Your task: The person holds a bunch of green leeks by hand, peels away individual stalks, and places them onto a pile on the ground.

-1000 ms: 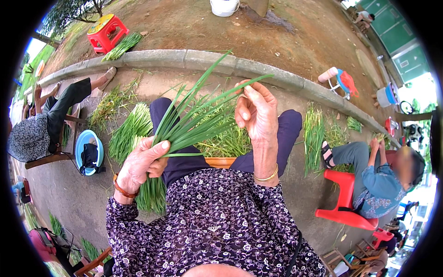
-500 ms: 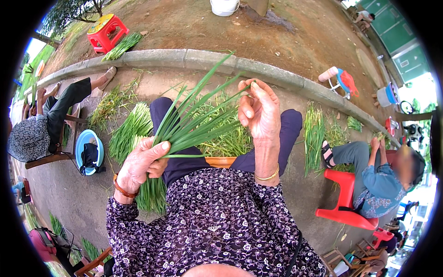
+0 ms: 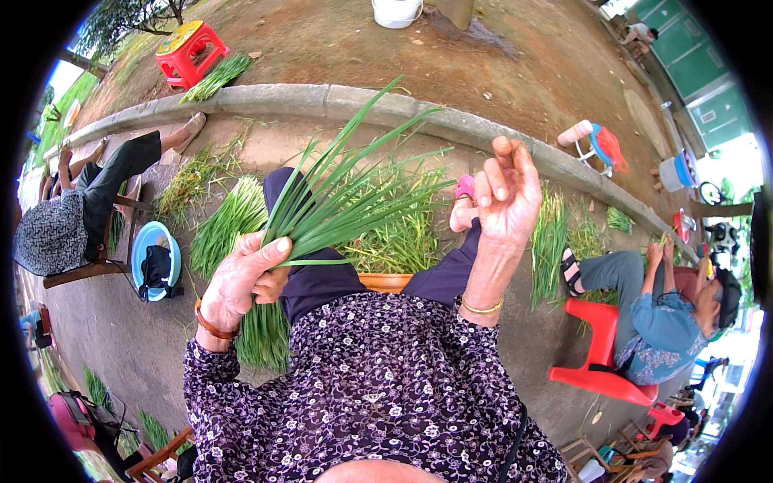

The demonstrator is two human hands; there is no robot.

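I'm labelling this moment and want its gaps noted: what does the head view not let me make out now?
In the head view:
- Gripped part of the leaves: hidden by the left hand.
- Orange thing: mostly hidden by shirt and trousers; kind unclear.
- Bucket: cut off by the upper edge.
- Far person: too small to tell what they do.

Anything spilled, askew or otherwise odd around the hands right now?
Mostly no, but loose yellowish-green stalks lie scattered every which way on the ground beside the neat leaf pile. In the left hand, one blade juts sideways from the fanned green bunch. I see no clear damage.
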